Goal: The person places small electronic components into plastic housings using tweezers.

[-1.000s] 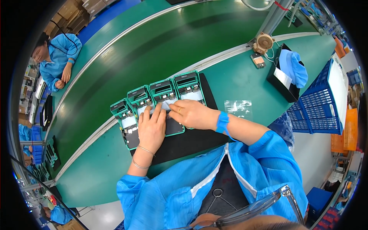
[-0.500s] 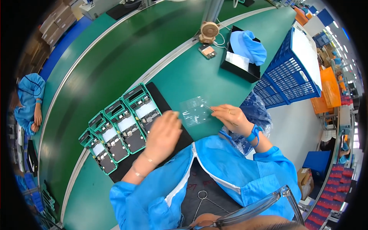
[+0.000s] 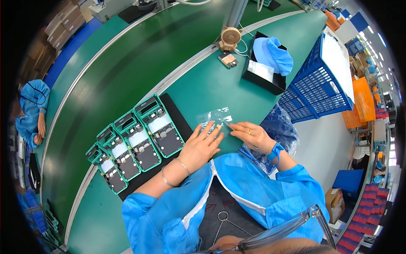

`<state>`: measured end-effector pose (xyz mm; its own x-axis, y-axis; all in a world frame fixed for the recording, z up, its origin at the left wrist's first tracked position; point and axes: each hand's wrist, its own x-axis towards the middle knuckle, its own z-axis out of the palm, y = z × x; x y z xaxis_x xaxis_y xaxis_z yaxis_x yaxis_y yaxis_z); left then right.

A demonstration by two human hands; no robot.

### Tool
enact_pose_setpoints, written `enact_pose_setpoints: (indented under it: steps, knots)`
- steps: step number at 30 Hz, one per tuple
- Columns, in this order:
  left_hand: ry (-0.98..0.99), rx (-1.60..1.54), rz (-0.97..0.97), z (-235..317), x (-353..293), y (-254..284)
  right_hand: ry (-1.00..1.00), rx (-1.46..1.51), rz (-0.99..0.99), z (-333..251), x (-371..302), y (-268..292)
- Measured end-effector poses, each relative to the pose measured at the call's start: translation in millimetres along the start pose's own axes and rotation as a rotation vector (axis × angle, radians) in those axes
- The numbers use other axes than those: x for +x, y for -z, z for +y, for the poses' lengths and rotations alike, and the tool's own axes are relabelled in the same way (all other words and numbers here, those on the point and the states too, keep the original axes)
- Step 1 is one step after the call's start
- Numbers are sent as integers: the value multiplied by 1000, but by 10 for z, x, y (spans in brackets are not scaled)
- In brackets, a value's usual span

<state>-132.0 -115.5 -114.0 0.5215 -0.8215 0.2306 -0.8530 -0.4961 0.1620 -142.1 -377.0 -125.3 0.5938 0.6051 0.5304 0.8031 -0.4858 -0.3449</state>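
Note:
My left hand (image 3: 201,146) lies palm down with its fingers spread over the lower part of a clear plastic sheet (image 3: 214,114) with fine lines on the green bench. A small pale yellowish patch shows at one of its fingertips; I cannot make out what it is. From the right, my right hand (image 3: 253,136) pinches a thin tool that looks like tweezers (image 3: 229,125), its tip close to the left fingertips and the sheet. Left of my hands, several phone-like units in green frames (image 3: 159,125) rest in a slanted row on a black mat (image 3: 176,111).
Beyond the sheet stand a small fan (image 3: 231,38), a dark block-like part (image 3: 228,59) and a black box (image 3: 270,84) holding a blue cloth (image 3: 274,55). At right are a blue crate (image 3: 315,84) and clear plastic wrap (image 3: 282,127). Another person (image 3: 34,108) sits at far left.
My left hand has moved right, from beside the units onto the clear sheet, and its fingers have spread. My right hand has shifted slightly, still pinching the thin tool.

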Motion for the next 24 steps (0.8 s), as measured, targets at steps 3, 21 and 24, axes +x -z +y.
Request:
enact_pose_setpoints:
  steps: [3, 21, 24]
  knots:
    - [4, 74, -18, 5, -51, -26, 89, -46, 0, 31, 169, -37]
    - [726, 467, 327, -454, -1927, 925, 501, 331, 8, -1014, 2266, -1650]
    - [737, 423, 348, -462, -1919, 930, 505, 295, -22, -1027, 2304, -1796]
